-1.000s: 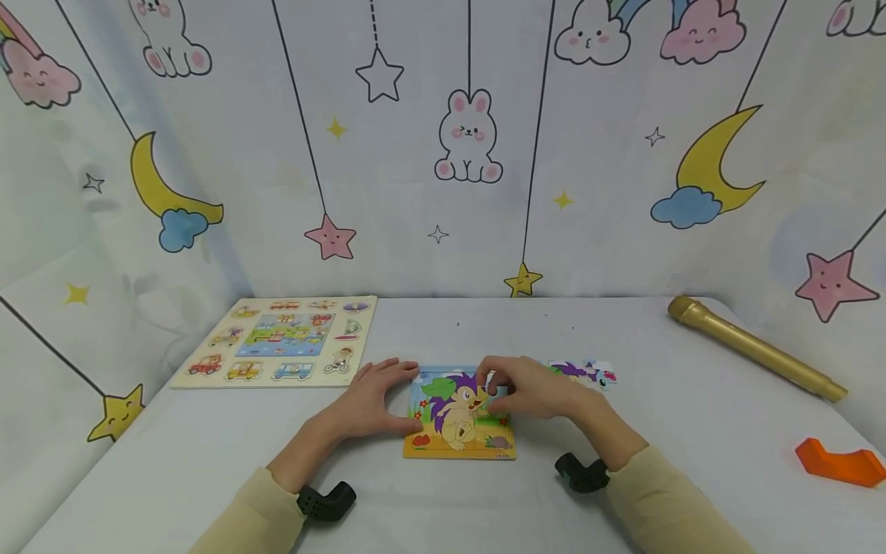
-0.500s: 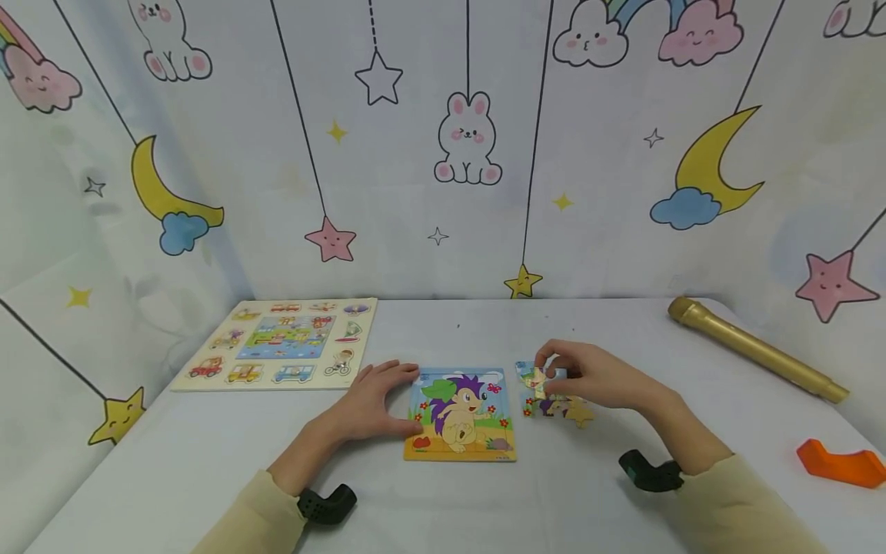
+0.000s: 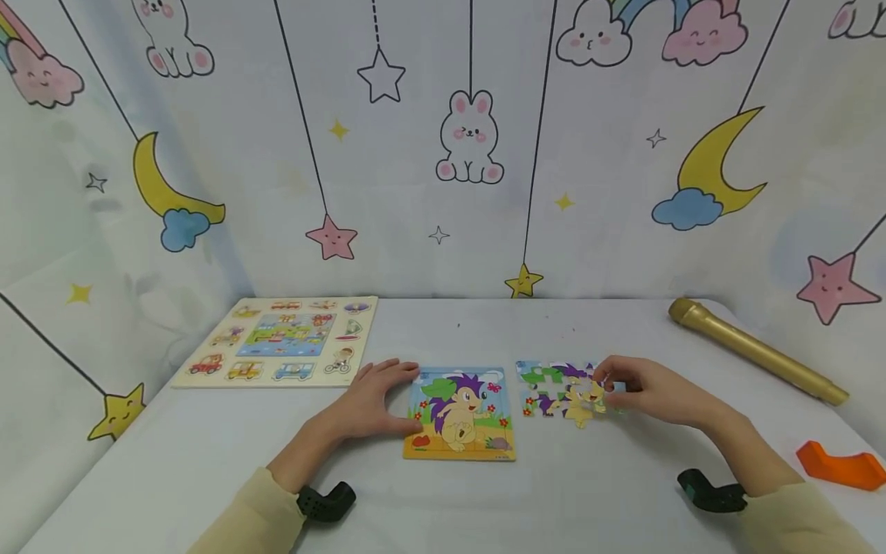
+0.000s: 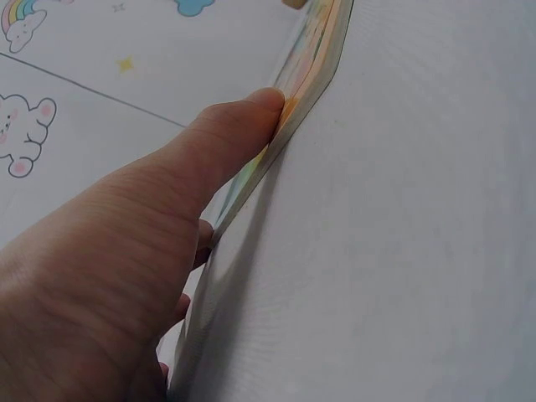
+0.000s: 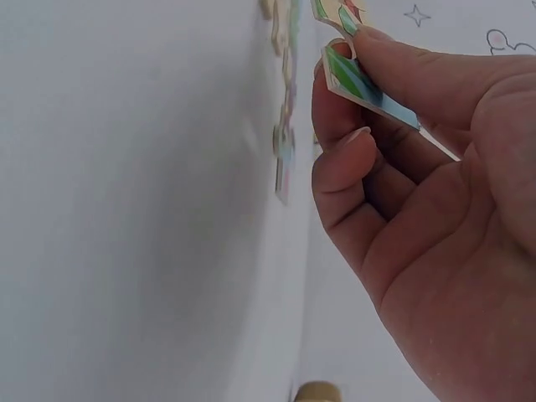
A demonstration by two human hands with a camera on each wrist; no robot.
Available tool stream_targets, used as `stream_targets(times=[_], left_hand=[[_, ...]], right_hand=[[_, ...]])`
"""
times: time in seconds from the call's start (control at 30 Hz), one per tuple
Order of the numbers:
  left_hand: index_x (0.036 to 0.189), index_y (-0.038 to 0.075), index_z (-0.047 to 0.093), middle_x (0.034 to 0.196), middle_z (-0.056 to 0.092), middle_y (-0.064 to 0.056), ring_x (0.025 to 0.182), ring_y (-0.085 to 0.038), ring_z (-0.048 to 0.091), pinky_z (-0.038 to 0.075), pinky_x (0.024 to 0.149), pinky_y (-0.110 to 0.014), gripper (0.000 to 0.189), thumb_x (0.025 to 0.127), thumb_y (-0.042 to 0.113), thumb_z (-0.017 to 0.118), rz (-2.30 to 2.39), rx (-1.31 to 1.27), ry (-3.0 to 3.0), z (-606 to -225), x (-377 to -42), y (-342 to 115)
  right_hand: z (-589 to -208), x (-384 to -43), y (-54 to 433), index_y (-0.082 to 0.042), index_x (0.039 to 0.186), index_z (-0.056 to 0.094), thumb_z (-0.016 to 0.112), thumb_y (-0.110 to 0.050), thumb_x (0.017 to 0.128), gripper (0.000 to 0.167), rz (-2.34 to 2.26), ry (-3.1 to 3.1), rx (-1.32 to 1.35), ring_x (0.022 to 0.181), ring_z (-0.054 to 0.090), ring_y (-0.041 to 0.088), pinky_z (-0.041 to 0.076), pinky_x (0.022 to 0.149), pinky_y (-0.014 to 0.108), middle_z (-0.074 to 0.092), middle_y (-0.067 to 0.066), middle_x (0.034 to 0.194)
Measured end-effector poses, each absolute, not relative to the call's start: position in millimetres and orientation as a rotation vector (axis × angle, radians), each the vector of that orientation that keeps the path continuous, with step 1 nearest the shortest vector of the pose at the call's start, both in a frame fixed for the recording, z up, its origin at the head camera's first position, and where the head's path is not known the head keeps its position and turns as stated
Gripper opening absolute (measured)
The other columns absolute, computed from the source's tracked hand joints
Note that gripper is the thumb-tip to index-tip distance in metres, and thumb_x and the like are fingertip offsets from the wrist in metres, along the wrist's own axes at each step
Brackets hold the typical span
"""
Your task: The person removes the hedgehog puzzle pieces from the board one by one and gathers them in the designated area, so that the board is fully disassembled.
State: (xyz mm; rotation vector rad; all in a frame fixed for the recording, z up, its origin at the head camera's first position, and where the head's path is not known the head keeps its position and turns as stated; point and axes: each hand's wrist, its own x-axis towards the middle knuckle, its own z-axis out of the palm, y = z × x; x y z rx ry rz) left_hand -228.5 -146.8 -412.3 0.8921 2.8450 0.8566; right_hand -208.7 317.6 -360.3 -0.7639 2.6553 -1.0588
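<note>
Green and blue, the puzzle piece (image 5: 353,85) is pinched in the right hand (image 3: 656,391), at the right end of the loose pieces (image 3: 577,398). Beside these, the spread left hand (image 3: 374,400) touches the hedgehog board (image 3: 460,425). Farther out lie a cream board (image 3: 273,358), gold microphone (image 3: 754,350) and orange block (image 3: 841,466).

From the hedgehog puzzle (image 3: 459,419), you have free tablecloth (image 3: 477,331) at 12 o'clock, back to the wall hanging (image 3: 415,200), and at 6, between your black wrist mounts (image 3: 327,504). Your left hand (image 3: 377,400) blocks 9; the vehicle board (image 3: 286,336) fills 10. At 3, past a thin gap, loose pieces (image 3: 577,404) and your right hand (image 3: 654,388), pinching a puzzle piece (image 5: 360,88), bar you. Farther out lie the gold microphone (image 3: 757,350) toward 2 and an orange block (image 3: 841,465) toward 4.
</note>
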Motion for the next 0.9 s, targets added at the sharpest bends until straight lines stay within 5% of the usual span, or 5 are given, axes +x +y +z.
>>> stream_targets(times=[0.9], left_hand=[[0.146, 0.009, 0.054, 0.153, 0.047, -0.001, 0.148, -0.032, 0.026, 0.009, 0.120, -0.058, 0.087, 0.077, 0.054, 0.080, 0.841, 0.887, 2.847, -411, -229, -146]], right_hand=[[-378, -208, 333, -0.014, 0.116, 0.067, 0.077, -0.021, 0.091, 0.028, -0.905, 2.798, -0.765, 0.085, 0.051, 0.010, 0.048, 0.070, 0.026, 0.057, -0.003, 0.098]])
